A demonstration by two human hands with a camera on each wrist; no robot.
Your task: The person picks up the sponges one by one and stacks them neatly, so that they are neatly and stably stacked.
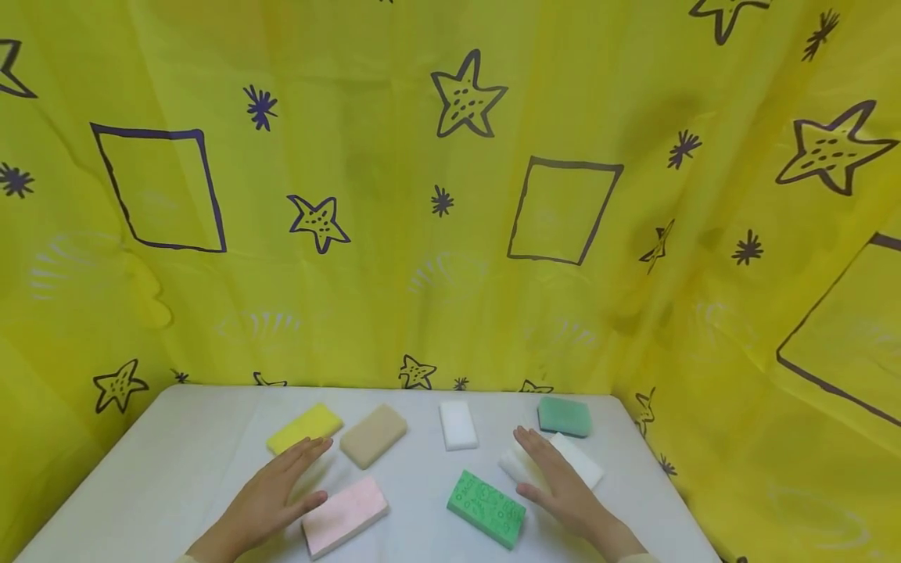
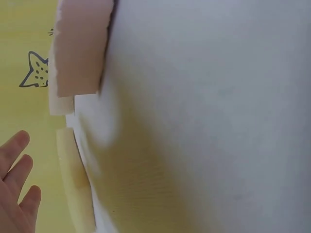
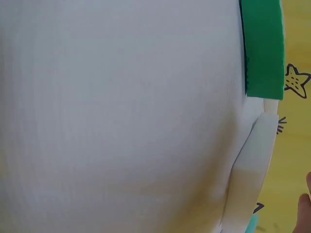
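In the head view my left hand (image 1: pixel 271 493) hovers over the table's left part with its fingers straight and holds nothing. Beneath and beside it lie a pink sponge (image 1: pixel 346 516) and a yellow sponge (image 1: pixel 306 428); a tan sponge (image 1: pixel 374 435) sits just beyond. My right hand (image 1: pixel 563 485), fingers extended and palm empty, partly covers a white sponge (image 1: pixel 579 461). To its left is a bright green patterned sponge (image 1: pixel 486 508). The left wrist view shows left fingertips (image 2: pixel 30 196) raised off the table; the right wrist view catches only a sliver of the right hand (image 3: pixel 304 213).
A small white sponge (image 1: pixel 458 425) lies at the back middle of the white table (image 1: pixel 415 539). A green sponge with a dark underside (image 1: pixel 564 417) is at the back right. Yellow curtains (image 1: pixel 380 156) with star drawings stand around the table's back and sides.
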